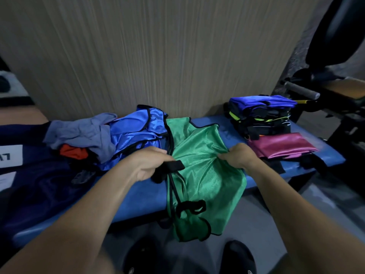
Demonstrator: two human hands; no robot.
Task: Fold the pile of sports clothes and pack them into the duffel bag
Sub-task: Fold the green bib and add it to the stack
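Note:
A green mesh bib [205, 175] with black trim lies across the blue bench [138, 196], its lower end hanging over the front edge. My left hand [148, 165] grips the bib's black strap at its left side. My right hand [239, 157] pinches a bunch of the green fabric at its right side. To the left lies the unfolded pile: a shiny blue bib [136, 133], a grey garment [83, 131] and an orange piece [74, 152]. A dark navy duffel bag [35, 186] sits at the far left.
A stack of folded clothes [260, 117] with a blue one on top stands at the back right of the bench, a folded maroon garment [282, 145] in front of it. A wood-grain wall [158, 56] rises behind. Gym equipment [325, 91] is at right. My shoes [239, 258] are below.

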